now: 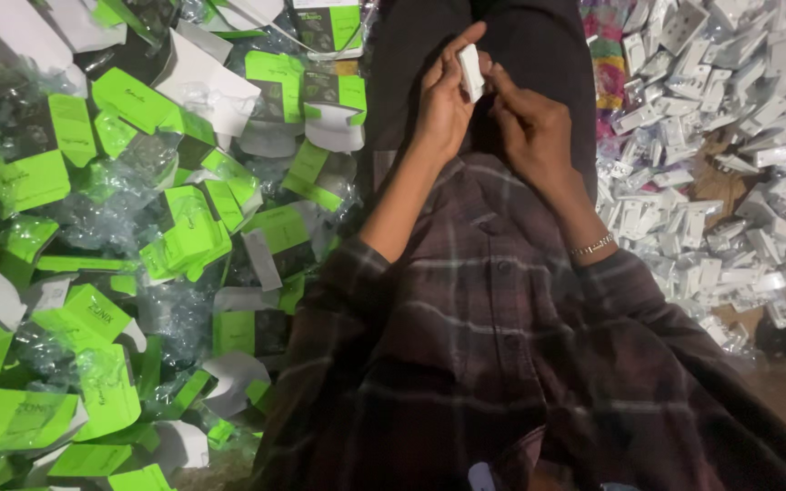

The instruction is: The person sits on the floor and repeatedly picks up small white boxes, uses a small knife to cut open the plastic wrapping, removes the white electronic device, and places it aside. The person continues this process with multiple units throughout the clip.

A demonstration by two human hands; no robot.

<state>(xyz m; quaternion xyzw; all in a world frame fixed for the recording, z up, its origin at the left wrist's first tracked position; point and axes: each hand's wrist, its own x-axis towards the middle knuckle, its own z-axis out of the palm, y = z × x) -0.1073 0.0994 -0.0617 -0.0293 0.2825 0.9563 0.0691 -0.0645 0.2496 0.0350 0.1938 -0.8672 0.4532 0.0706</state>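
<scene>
Both hands are working one small white plastic part point(471, 72), flat and rectangular with rounded corners, held edge-on, so its face detail can't be made out. Left hand point(443, 95) is pinching it between thumb and fingers; right hand point(528, 127) is closing its fingertips on the part's right edge. The part is sitting above the lap, over dark trousers point(511, 36). A pile of green-and-white cartons point(138, 227) is lying to the left, a heap of similar white parts point(720, 136) to the right.

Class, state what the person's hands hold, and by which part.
A small white plastic piece, pinched at its edges between fingertips of the left hand and right hand.
</scene>
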